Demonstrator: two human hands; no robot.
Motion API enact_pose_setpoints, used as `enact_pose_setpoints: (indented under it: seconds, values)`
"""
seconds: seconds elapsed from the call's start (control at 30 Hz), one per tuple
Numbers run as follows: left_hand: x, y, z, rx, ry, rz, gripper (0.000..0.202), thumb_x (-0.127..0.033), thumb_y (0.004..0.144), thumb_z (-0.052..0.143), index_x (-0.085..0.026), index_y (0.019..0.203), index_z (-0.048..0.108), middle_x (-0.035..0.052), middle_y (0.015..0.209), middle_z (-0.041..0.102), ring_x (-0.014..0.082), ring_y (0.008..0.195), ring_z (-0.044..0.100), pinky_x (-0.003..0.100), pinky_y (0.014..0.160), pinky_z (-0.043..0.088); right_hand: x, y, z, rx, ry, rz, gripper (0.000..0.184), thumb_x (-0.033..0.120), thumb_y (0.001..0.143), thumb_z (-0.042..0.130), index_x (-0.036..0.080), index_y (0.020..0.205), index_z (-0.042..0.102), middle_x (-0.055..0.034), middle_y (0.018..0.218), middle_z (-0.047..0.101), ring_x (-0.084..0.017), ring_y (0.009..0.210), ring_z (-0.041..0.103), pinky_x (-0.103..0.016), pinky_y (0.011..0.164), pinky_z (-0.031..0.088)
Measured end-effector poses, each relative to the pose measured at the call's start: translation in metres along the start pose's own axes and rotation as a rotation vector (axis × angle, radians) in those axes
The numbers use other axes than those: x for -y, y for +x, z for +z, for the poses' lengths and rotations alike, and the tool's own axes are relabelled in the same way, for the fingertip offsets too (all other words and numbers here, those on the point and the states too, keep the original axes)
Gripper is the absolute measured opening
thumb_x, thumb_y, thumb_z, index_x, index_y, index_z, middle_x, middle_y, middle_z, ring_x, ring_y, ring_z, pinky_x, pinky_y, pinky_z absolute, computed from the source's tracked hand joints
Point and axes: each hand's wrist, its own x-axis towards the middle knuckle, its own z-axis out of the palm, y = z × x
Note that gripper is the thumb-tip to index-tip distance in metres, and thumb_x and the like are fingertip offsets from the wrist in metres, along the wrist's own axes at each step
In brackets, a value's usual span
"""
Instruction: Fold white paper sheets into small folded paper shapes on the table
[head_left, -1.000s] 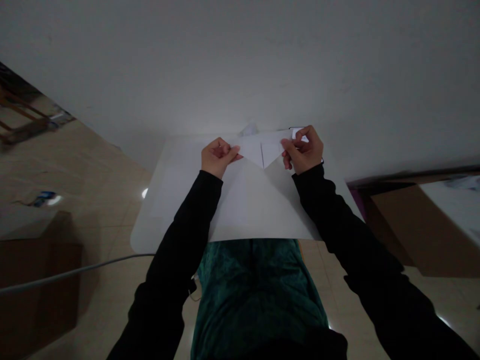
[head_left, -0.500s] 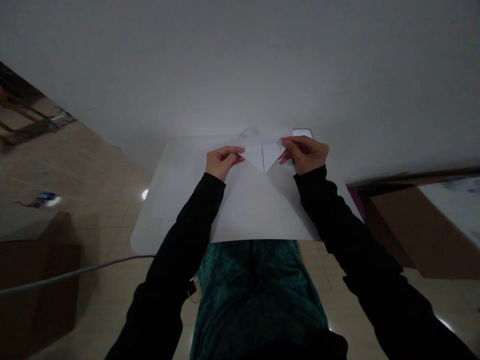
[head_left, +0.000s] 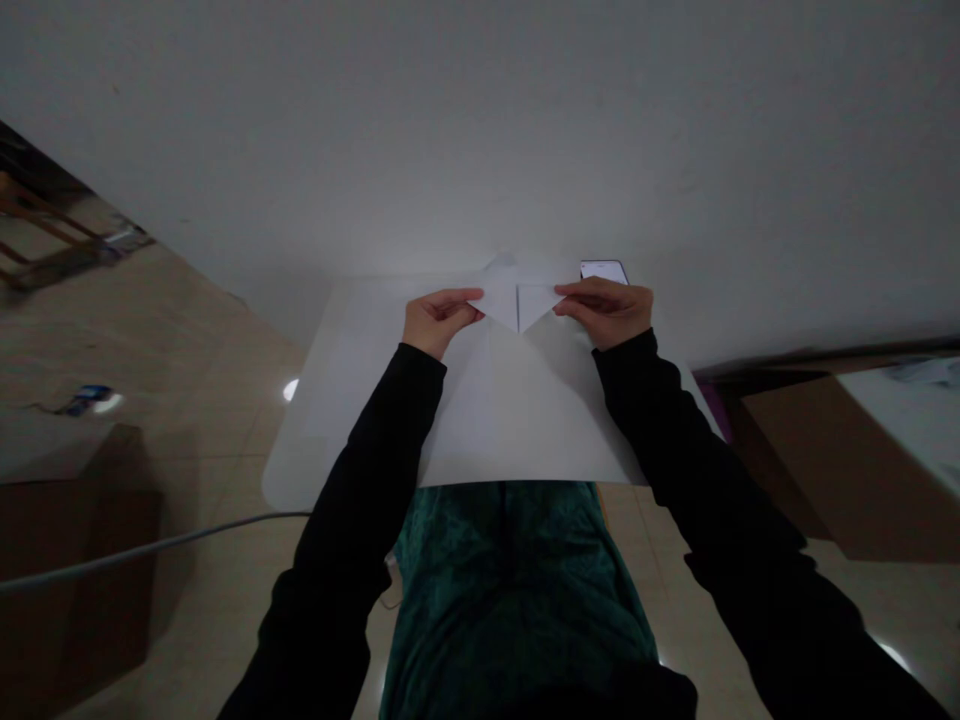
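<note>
Both my hands sit at the far part of a white paper sheet lying on a white rounded table. The sheet's folded flaps form a downward point with a straight crease running to it. My left hand grips the left flap's edge with its fingertips. From the other side, my right hand holds the right flap's edge, fingers stretched flat toward the crease. A black smartphone lies just beyond my right hand, its screen lit.
A small crumpled white piece shows behind the paper. A grey cable crosses the tiled floor at left. Cardboard boxes stand on the floor on the left and right. A pale wall fills the top.
My right hand has lowered and flattened, uncovering the smartphone. Both hands have come closer to the crease, which has shifted slightly left. The upper paper edge now lies lower.
</note>
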Motion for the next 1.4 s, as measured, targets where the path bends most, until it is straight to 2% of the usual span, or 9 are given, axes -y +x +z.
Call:
enact_pose_setpoints:
  seconds: [0.17,0.33,0.57,0.7,0.83,1.0,1.1,1.3,1.4]
  values:
    - [-0.004,-0.004,0.002,-0.011,0.097,0.057,0.031,-0.026,0.057,0.085,-0.014,0.085,0.077,0.0073,0.083,0.077,0.0204,0.081,0.074,0.038,0.086,0.061,-0.004,0.0,0.001,0.009,0.033,-0.042,0.012,0.023,0.07,0.081,0.024,0.082,0.076,0.001,0.077,0.072,-0.013,0.065,0.069,-0.03,0.068,0.063]
    - [-0.001,-0.003,0.003,-0.025,0.07,0.101,0.027,-0.028,0.054,0.088,-0.014,0.073,0.074,0.0062,0.078,0.076,0.0196,0.075,0.074,0.035,0.08,0.062,-0.01,-0.001,0.006,-0.005,0.096,-0.085,0.011,0.026,0.07,0.082,0.023,0.076,0.073,0.0038,0.07,0.069,-0.011,0.059,0.067,-0.027,0.061,0.062]
    - [0.001,-0.005,0.009,-0.007,-0.089,0.005,0.041,-0.044,0.051,0.09,-0.014,0.068,0.069,0.0039,0.069,0.073,0.0166,0.067,0.073,0.029,0.069,0.062,-0.014,0.0,0.013,-0.083,0.097,-0.145,0.015,0.031,0.067,0.084,0.022,0.066,0.072,0.0032,0.061,0.067,-0.011,0.053,0.064,-0.028,0.056,0.06]
    - [0.002,-0.007,0.015,0.062,-0.216,-0.064,0.044,-0.05,0.055,0.087,-0.014,0.072,0.067,0.003,0.069,0.072,0.0167,0.07,0.074,0.027,0.068,0.062,-0.009,-0.002,0.016,-0.148,0.08,-0.079,0.021,0.033,0.066,0.084,0.02,0.062,0.069,0.0018,0.06,0.066,-0.012,0.053,0.064,-0.028,0.054,0.058]
    - [0.008,-0.007,0.022,-0.046,-0.247,0.0,0.044,-0.048,0.053,0.088,-0.015,0.074,0.069,0.0002,0.07,0.071,0.0121,0.064,0.071,0.027,0.071,0.063,-0.005,-0.006,0.02,-0.125,0.057,0.046,0.024,0.036,0.066,0.083,0.019,0.065,0.067,0.0022,0.06,0.063,-0.012,0.053,0.064,-0.029,0.055,0.06]
    - [0.014,-0.008,0.028,-0.148,-0.268,0.043,0.041,-0.044,0.057,0.088,-0.017,0.084,0.072,0.0015,0.076,0.072,0.0121,0.068,0.07,0.029,0.075,0.063,-0.013,-0.009,0.027,-0.195,0.111,0.064,0.028,0.04,0.064,0.084,0.021,0.062,0.063,0.0102,0.047,0.043,-0.005,0.04,0.042,-0.034,0.061,0.065]
    - [0.014,-0.01,0.029,-0.193,-0.271,0.038,0.043,-0.042,0.059,0.087,-0.019,0.092,0.072,0.0016,0.077,0.072,0.0124,0.068,0.07,0.03,0.076,0.063,-0.018,-0.011,0.032,-0.192,0.135,0.08,0.028,0.039,0.065,0.083,0.021,0.063,0.062,0.011,0.048,0.038,-0.003,0.041,0.035,-0.036,0.063,0.066]
    - [0.015,-0.014,0.034,-0.289,-0.375,0.007,0.072,-0.033,0.065,0.087,-0.03,0.129,0.055,-0.0019,0.079,0.072,0.0134,0.078,0.071,0.033,0.085,0.059,-0.016,-0.015,0.038,-0.206,0.192,0.131,0.034,0.039,0.065,0.082,0.023,0.076,0.054,0.0117,0.054,0.04,-0.004,0.045,0.044,-0.036,0.065,0.067]
    - [0.017,-0.015,0.039,-0.304,-0.477,-0.069,0.071,-0.025,0.066,0.086,-0.029,0.13,0.054,-0.0022,0.084,0.071,0.0146,0.091,0.071,0.033,0.093,0.056,-0.017,-0.018,0.04,-0.196,0.232,0.135,0.044,0.036,0.067,0.08,0.026,0.096,0.049,0.0096,0.065,0.051,-0.008,0.056,0.059,-0.036,0.068,0.066]
